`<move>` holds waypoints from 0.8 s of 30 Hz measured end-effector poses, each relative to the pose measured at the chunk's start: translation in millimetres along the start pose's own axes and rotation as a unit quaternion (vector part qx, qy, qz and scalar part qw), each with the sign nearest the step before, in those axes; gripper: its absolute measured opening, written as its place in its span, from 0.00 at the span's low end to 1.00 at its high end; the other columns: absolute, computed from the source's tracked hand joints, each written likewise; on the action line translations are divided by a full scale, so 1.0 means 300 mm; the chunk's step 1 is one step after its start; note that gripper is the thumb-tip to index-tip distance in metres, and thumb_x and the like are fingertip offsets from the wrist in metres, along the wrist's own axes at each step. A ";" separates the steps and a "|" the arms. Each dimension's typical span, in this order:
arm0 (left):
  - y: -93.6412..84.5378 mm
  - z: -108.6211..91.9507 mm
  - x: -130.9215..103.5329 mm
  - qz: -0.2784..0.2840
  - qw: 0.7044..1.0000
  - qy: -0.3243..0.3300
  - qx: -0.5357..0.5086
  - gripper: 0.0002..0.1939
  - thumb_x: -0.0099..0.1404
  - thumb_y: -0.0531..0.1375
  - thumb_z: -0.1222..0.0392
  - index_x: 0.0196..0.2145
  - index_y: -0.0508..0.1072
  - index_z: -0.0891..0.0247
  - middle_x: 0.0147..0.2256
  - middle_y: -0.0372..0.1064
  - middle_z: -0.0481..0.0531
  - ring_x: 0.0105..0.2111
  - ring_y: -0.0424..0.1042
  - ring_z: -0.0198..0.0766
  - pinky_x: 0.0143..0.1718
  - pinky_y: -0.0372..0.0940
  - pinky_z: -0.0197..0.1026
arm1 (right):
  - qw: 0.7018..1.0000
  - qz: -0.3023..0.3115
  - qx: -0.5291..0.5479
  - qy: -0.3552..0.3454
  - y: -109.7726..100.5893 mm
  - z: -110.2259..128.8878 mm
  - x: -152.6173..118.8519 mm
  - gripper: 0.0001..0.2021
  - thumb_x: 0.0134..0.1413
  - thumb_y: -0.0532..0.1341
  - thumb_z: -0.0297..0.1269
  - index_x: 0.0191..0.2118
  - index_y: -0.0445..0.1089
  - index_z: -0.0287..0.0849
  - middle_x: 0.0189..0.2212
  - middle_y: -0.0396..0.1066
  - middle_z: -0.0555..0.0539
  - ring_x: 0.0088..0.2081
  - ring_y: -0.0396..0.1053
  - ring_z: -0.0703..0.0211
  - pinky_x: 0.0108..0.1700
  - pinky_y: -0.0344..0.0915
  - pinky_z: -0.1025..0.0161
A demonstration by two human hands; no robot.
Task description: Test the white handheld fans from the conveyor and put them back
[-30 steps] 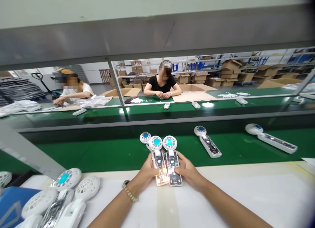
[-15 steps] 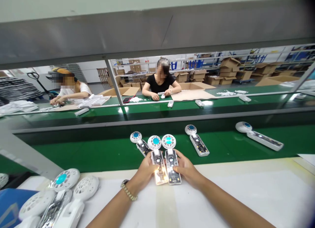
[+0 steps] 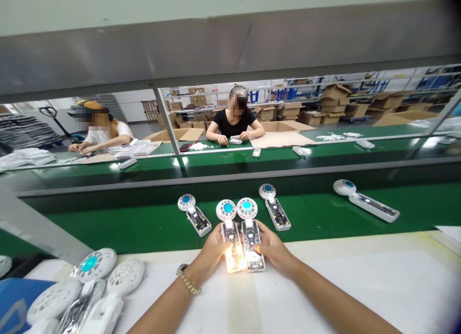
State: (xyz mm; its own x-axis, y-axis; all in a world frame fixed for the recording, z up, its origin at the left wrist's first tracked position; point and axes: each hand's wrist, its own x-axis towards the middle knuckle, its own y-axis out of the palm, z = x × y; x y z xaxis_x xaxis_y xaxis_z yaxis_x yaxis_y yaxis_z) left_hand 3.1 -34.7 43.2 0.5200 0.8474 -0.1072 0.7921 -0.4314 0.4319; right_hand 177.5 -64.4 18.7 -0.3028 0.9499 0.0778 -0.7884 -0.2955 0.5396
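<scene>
Two handheld fan units sit side by side at the tabletop's [image 3: 360, 286] far edge, round heads poking over the green conveyor belt [image 3: 144, 226]; left hand [image 3: 212, 252] grips the left fan [image 3: 230, 238], whose handle glows warm orange; right hand [image 3: 272, 250] grips the right fan [image 3: 251, 240]; three more fans ride the belt behind; a pile of white fan shells [image 3: 90, 286] lies near left; two workers sit across the line.
</scene>
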 end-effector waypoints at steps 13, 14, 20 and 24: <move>-0.035 0.033 0.018 0.029 0.999 0.005 -0.018 0.32 0.44 0.66 0.67 0.47 0.59 0.64 0.40 0.67 0.58 0.40 0.68 0.48 0.43 0.61 0.49 | 1.000 -0.012 0.014 -0.006 0.008 -0.006 0.006 0.32 0.37 0.67 0.31 0.51 0.54 0.45 0.40 0.68 0.44 0.42 0.68 0.52 0.43 0.63 0.54; -0.037 0.034 0.019 0.029 0.999 0.005 -0.017 0.33 0.43 0.66 0.68 0.47 0.59 0.64 0.40 0.67 0.58 0.40 0.68 0.48 0.43 0.61 0.49 | 1.000 -0.009 0.012 -0.009 0.009 -0.005 0.006 0.32 0.37 0.67 0.31 0.51 0.54 0.45 0.40 0.68 0.44 0.42 0.68 0.51 0.43 0.63 0.53; -0.032 0.026 0.013 0.019 1.000 -0.012 -0.011 0.33 0.43 0.65 0.70 0.47 0.59 0.63 0.39 0.67 0.57 0.42 0.67 0.48 0.43 0.61 0.47 | 1.000 0.007 -0.004 -0.010 0.017 0.008 -0.003 0.33 0.38 0.66 0.31 0.52 0.53 0.45 0.43 0.67 0.43 0.45 0.66 0.50 0.46 0.61 0.52; -0.034 0.027 0.009 0.035 0.999 -0.002 -0.012 0.30 0.46 0.63 0.70 0.47 0.59 0.64 0.40 0.66 0.57 0.42 0.66 0.47 0.44 0.59 0.47 | 1.000 0.000 -0.005 -0.007 0.020 0.016 -0.006 0.34 0.38 0.66 0.31 0.52 0.52 0.44 0.44 0.67 0.42 0.46 0.66 0.50 0.47 0.60 0.52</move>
State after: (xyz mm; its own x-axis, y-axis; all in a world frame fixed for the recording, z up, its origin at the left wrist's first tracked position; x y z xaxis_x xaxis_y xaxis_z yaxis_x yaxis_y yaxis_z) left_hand -1.0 -30.4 31.4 0.5757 0.8138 -0.0793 0.7456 -0.4826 0.4595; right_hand 176.0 -67.3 25.7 -0.2955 0.9512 0.0890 -0.7940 -0.2963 0.5309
